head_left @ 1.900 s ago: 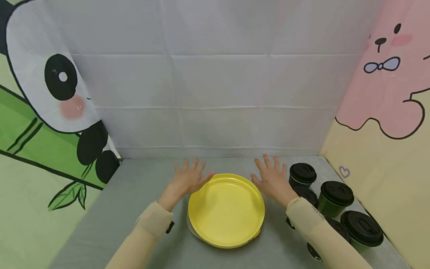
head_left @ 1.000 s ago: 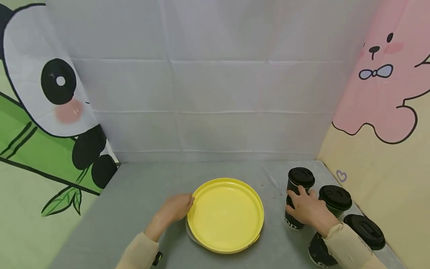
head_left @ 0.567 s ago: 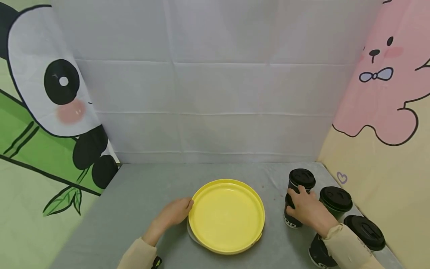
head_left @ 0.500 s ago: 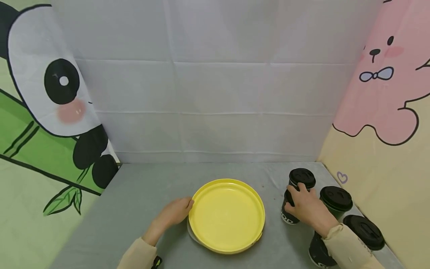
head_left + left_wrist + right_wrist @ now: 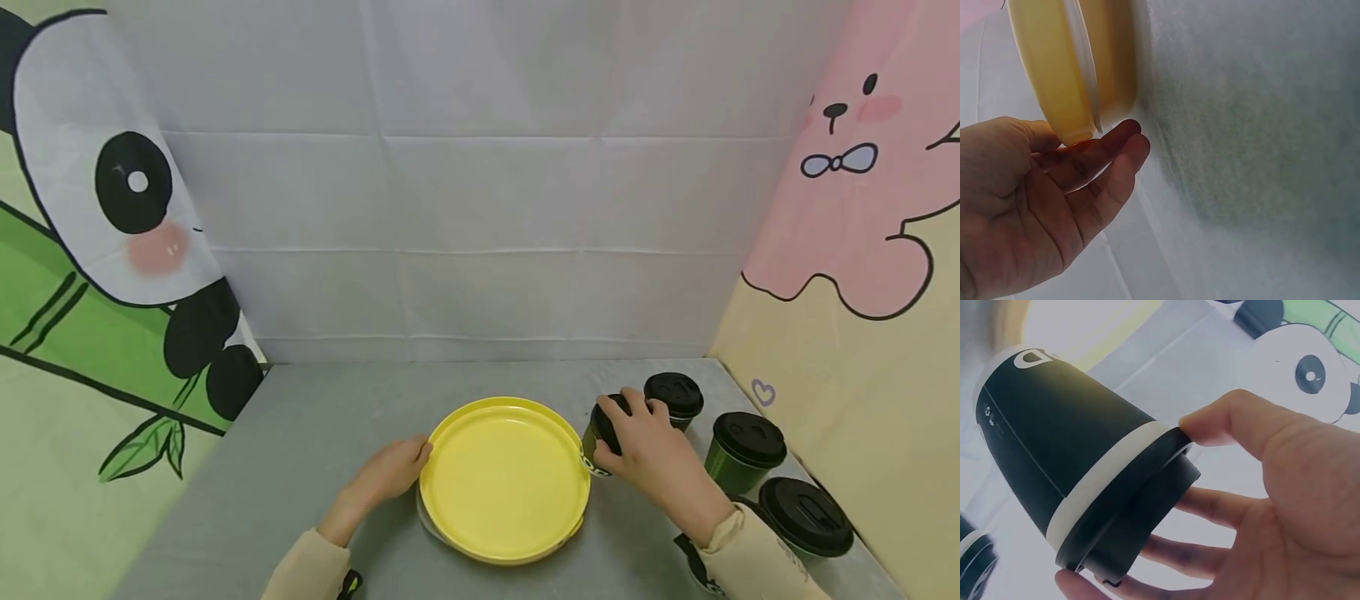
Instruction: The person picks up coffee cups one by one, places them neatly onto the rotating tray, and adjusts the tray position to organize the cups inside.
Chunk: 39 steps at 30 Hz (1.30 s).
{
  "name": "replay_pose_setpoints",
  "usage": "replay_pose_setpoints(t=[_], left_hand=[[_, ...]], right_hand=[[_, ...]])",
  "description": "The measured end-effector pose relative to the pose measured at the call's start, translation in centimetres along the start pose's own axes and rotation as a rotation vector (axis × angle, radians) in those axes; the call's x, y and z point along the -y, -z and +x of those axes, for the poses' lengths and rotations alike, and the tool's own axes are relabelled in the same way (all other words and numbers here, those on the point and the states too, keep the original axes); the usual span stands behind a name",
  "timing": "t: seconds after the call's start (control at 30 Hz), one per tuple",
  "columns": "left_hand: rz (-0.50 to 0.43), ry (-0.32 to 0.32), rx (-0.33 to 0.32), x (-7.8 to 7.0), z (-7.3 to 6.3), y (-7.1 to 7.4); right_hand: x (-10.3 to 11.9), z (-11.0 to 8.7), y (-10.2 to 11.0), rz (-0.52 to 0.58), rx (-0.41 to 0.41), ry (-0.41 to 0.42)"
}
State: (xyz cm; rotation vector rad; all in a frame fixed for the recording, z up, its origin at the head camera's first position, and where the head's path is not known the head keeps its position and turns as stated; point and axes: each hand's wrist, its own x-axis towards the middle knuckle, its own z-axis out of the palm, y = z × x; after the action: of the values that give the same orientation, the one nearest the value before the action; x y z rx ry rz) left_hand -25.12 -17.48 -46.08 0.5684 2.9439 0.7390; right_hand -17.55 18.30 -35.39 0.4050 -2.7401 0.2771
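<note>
A round yellow tray (image 5: 506,483) lies on the grey table, with the edge of a pale rim showing under it. My left hand (image 5: 386,479) pinches its left rim; the left wrist view shows the thumb over the yellow edge (image 5: 1047,69) and fingers beneath. To the right of the tray, my right hand (image 5: 652,442) grips a dark paper coffee cup (image 5: 590,442) by its black lid. In the right wrist view the cup (image 5: 1054,437) has a white band and white lettering, with thumb and fingers around the lid. Whether its base touches the tray I cannot tell.
Several more lidded coffee cups stand along the right: a black-lidded one (image 5: 675,396) at the back, a green one (image 5: 742,454), a larger one (image 5: 806,521) nearer. Another (image 5: 697,567) is partly hidden by the right sleeve. A white cloth wall (image 5: 480,208) closes the back.
Both hands were spread above the table. The left hand has taken the tray's rim and stays there. The right hand has gripped a coffee cup and carried it left to the tray's side.
</note>
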Motion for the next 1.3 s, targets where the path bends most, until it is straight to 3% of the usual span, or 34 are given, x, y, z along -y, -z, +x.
replay_pose_setpoints(t=[0.2,0.57,0.8,1.3], left_hand=[[0.003,-0.016,-0.005,0.0,0.1,0.1],[-0.008,0.001,0.01,0.3,0.2,0.1],[-0.02,-0.001,0.011,0.4,0.3,0.0],[-0.02,0.017,-0.002,0.4,0.6,-0.1]], right_hand=[[2.8,0.3,0.1,-0.003,-0.044,0.069],[7.1,-0.2,-1.4,0.08,0.12,0.218],[7.9,-0.7,-2.5,0.117,0.226,0.26],[8.4,-1.5,-3.0,0.059,0.217,0.334]])
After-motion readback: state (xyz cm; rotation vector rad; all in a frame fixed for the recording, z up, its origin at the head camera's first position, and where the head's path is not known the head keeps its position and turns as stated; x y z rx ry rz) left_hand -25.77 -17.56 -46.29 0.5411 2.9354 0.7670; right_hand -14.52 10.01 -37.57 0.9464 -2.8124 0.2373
